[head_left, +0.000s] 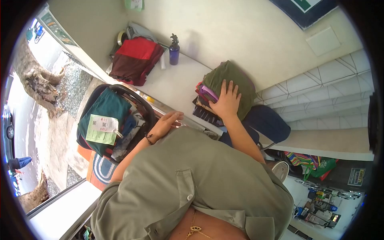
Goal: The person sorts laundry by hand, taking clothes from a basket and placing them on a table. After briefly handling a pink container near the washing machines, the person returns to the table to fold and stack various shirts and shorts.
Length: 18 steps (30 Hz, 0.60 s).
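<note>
White counter (176, 86) runs along the wall. Basket (105, 105) w/ clothes sits by its edge. Folded stack (236, 80), olive top, is on the counter. Right hand (227, 101) lies flat on it, grip spread. Left hand (166, 124) is at the basket rim, grip loosely open, maybe touching.

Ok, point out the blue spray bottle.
Head view, upper centre: the blue spray bottle stands on the white counter, just right of the red clothes pile.
</note>
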Each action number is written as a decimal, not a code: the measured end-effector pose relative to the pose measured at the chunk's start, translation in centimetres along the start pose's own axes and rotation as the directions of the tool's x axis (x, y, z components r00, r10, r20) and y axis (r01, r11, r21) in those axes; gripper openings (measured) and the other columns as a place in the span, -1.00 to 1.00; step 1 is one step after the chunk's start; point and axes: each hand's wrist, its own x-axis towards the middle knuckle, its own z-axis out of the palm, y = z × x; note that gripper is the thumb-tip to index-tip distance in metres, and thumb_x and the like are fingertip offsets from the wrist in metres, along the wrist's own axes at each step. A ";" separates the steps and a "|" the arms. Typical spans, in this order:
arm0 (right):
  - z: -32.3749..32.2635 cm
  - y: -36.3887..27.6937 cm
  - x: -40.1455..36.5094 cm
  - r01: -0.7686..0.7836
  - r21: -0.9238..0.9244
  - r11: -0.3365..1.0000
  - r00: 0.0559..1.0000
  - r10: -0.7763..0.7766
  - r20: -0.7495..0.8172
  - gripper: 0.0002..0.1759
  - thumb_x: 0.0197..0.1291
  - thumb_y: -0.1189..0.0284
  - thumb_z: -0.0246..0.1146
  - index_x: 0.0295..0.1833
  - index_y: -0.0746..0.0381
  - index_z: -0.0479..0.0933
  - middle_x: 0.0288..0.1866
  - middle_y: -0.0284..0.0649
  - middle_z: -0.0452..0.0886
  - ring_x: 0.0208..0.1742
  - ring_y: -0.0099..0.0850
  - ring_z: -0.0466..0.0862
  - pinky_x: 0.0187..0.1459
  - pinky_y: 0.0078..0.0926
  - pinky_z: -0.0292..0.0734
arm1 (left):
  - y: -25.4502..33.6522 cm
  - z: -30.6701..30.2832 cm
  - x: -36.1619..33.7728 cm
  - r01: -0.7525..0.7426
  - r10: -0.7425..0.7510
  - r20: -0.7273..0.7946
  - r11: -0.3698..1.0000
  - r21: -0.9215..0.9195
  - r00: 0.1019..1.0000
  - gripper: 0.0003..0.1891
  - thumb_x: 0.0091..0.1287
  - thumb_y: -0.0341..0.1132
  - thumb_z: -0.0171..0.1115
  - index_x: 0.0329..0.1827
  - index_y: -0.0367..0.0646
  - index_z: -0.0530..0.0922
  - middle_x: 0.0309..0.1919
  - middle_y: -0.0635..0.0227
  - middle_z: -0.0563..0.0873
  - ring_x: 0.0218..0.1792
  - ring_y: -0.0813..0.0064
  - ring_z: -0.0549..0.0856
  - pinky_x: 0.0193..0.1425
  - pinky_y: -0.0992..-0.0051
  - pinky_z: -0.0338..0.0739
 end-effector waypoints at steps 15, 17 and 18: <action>-2.3 4.4 3.9 -0.098 0.307 0.947 0.992 0.068 0.107 -0.26 -0.03 0.23 0.41 0.30 0.27 0.46 0.07 0.14 0.66 0.09 0.05 0.68 0.10 -0.12 0.61 | 1.8 0.0 -0.1 0.028 -0.028 0.006 0.998 -0.054 1.000 -0.48 0.61 0.04 -0.19 0.36 -0.17 0.43 0.21 0.22 0.58 0.03 0.41 0.65 0.11 0.45 0.55; -2.6 7.7 5.2 -0.054 0.508 0.859 0.995 0.092 -0.048 -0.44 -0.01 0.31 0.34 0.14 0.32 0.56 -0.08 0.18 0.69 -0.01 0.06 0.70 0.00 -0.10 0.61 | 1.9 -0.1 0.5 0.044 -0.040 0.058 0.997 -0.070 0.998 -0.42 0.60 0.09 -0.20 0.39 -0.19 0.40 0.26 0.17 0.54 0.08 0.32 0.63 0.14 0.39 0.54; -3.7 8.7 5.8 0.014 0.579 0.815 0.990 0.069 -0.123 -0.48 0.00 0.34 0.32 0.11 0.32 0.58 -0.08 0.17 0.69 -0.01 0.05 0.70 0.00 -0.12 0.60 | 1.6 -0.2 1.3 0.041 -0.032 0.093 0.995 -0.091 0.995 -0.38 0.58 0.14 -0.21 0.41 -0.19 0.38 0.28 0.14 0.52 0.11 0.26 0.61 0.17 0.35 0.53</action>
